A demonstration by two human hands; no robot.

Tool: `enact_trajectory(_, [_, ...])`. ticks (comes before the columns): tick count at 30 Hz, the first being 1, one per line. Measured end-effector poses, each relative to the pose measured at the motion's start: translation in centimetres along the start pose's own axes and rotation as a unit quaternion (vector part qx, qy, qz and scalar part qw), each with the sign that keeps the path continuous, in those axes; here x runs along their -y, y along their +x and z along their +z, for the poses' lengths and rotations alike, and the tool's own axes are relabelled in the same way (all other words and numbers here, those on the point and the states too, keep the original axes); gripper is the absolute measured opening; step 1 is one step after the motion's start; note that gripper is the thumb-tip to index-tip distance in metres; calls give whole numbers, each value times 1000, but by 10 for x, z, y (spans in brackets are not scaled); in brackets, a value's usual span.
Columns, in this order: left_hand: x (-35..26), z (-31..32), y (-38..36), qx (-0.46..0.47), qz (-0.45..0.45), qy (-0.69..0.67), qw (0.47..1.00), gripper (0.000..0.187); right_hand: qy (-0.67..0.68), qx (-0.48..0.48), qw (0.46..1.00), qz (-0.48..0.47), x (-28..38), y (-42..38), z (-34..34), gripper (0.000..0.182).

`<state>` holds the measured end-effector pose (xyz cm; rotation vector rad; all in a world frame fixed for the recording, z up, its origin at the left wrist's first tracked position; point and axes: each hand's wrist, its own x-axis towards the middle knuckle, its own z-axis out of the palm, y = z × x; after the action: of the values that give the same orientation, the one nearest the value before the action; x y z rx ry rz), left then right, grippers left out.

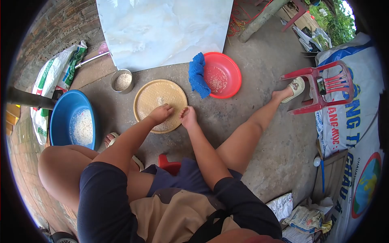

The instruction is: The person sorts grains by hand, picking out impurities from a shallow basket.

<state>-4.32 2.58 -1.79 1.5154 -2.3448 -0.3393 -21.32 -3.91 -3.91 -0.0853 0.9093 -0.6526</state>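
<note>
While a person sits low over a concrete floor, a round woven bamboo tray (156, 97) lies flat on the ground between their knees, with a thin scatter of pale rice grains across its middle. Resting on the tray's near edge, the left hand (161, 113) has its fingers curled loosely downward onto the grains, and whether it grips anything I cannot tell. At the tray's near right rim, the right hand (189, 116) is bunched with fingertips drawn together, touching the rim or the floor just beside it; what it pinches, if anything, is too small to see. Behind the tray and to its right sits a red plastic basin (225, 73) holding some rice, with a blue cloth (197, 75) draped over its left rim. Left of the tray stands a small metal can (122, 81) of rice, and farther left a blue basin (67, 111) holding more rice. A white marble-patterned slab (162, 28) lies behind the tray.
</note>
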Motion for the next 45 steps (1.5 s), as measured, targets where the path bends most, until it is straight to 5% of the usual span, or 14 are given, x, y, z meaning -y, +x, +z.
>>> enact_trajectory(3, [6, -10, -5, 30, -47, 16, 998, 14, -13, -6, 1000, -12, -2, -5, 6, 26])
enact_trajectory(5, [6, -13, -3, -29, -266, -52, 962, 16, -17, 13, 1000, -12, -2, -9, 6, 28])
enact_trajectory(8, [-11, -26, 12, -153, -372, -119, 908, 18, -16, 27, 999, 0, -2, -15, 7, 32])
enact_trajectory(12, [-38, -38, 31, -104, -270, -230, 929, 21, -10, 30, 999, -5, -4, -12, 3, 34])
enact_trajectory(14, [-48, -43, 36, -2, -135, -262, 956, 28, -12, 24, 1000, -15, -3, -11, 2, 35])
enact_trajectory(17, [-38, -32, 30, -66, -98, -148, 982, 37, 17, 43, 999, -28, 2, -24, 14, 33])
enact_trajectory(21, [-16, -36, -4, -92, -200, -74, 973, 43, 75, 24, 997, -8, 7, 0, -3, 24])
enact_trajectory(23, [-12, -44, -26, -25, -278, 16, 960, 48, 86, 11, 996, 3, 10, 3, -5, 27])
enact_trajectory(26, [1, -36, -52, 47, -261, 88, 960, 54, 80, 28, 996, 25, 13, 0, -1, 32])
enact_trajectory(30, [-14, -27, -65, 24, -240, 75, 968, 54, 57, -11, 998, 32, 12, -4, 9, 34])
enact_trajectory(32, [-27, -28, -63, -20, -139, 70, 988, 46, 44, -11, 998, 33, 11, -1, 11, 34])
enact_trajectory(36, [-27, -6, -54, -39, -75, 50, 995, 23, 42, -29, 998, 30, 5, 6, 7, 33])
enact_trajectory(40, [-15, 6, -36, 26, -130, 12, 991, 19, 32, -40, 998, 30, 5, 4, 8, 30])
enact_trajectory(45, [-9, -5, 3, -117, -188, -95, 971, 9, 5, -25, 999, 28, 6, 3, 6, 26])
